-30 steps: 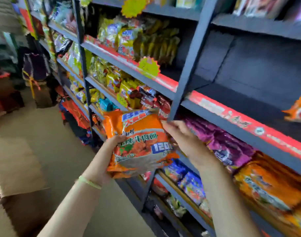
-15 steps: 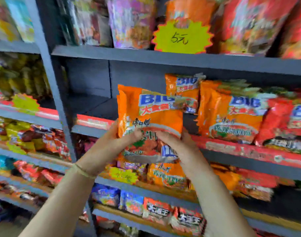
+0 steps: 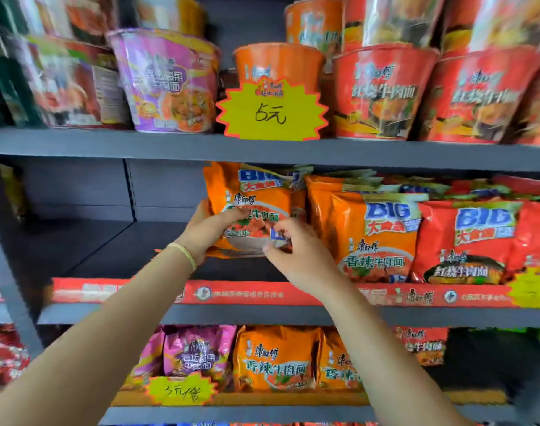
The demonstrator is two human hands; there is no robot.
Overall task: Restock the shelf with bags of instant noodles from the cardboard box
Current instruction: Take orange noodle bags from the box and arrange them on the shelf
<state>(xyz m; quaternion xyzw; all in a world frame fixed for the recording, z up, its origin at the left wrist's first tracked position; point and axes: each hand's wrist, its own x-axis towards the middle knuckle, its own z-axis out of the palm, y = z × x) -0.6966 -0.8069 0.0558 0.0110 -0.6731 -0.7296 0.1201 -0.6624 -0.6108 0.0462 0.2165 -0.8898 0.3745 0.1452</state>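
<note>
The orange bag of instant noodles (image 3: 256, 210) was right at the shelf (image 3: 115, 244), held upright at the left end of the row of bags, its top up near the board above and its bottom edge just over the dark shelf floor. The left hand (image 3: 212, 230) gripped it from the left side, fingers curled across the front of the pack and a thin band on the wrist. The right hand (image 3: 290, 250) pinched the lower right corner, fingertips bent in on the wrapper. So both hands were clamped on the one bag, close together, almost touching.

Just beside it on the right stood another orange bag (image 3: 376, 238) of the same kind, and next to that a red bag (image 3: 474, 244), both facing front. To the left of the held bag the shelf lay bare and dark back to its rear panel, a wide stretch of it!

By my reading, the job was only partly done: some bags were up, this one was at the point of being set down, and that open run on the left would take many more. The cardboard box was out of view, so what remained in it I could not tell.

Above, bowl noodles (image 3: 170, 81) lined the upper board behind a yellow price tag (image 3: 271, 110); below, more packs (image 3: 275, 361) filled the lower shelf.
</note>
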